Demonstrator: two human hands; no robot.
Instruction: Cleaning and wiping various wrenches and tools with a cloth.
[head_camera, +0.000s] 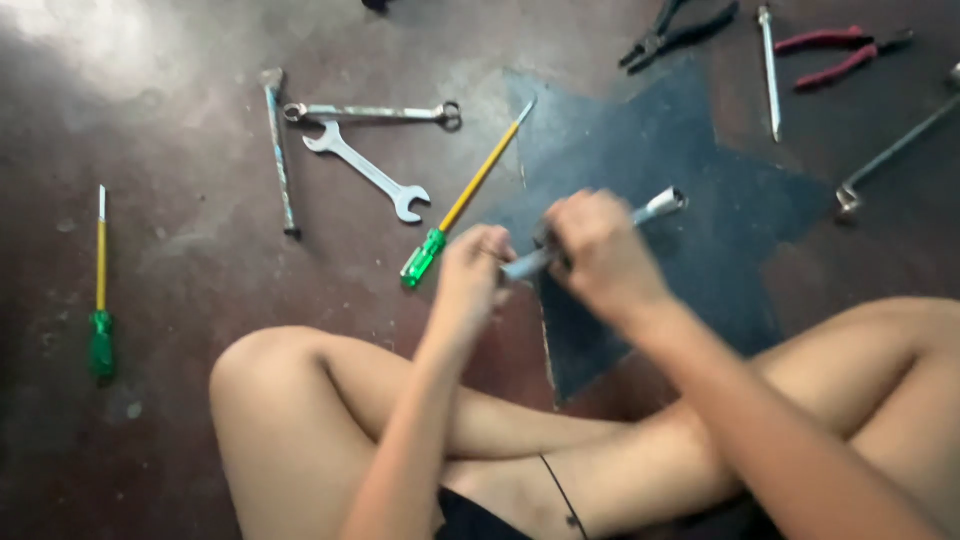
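I sit cross-legged on a dark floor. Both my hands hold a silver tubular socket wrench (662, 205) above the floor in front of my knees. My right hand (598, 250) wraps around its middle, with the open socket end sticking out to the upper right. My left hand (475, 270) grips the lower left end of the same tool. The picture is blurred around the hands.
Tools lie scattered on the floor: a green-handled screwdriver (466, 195) next to my left hand, another (100, 290) at far left, an open-end spanner (366, 170), a combination spanner (370, 113), a thin rod (279, 150), black pliers (680, 32), red-handled pliers (835, 52), a dark star-shaped patch (700, 240).
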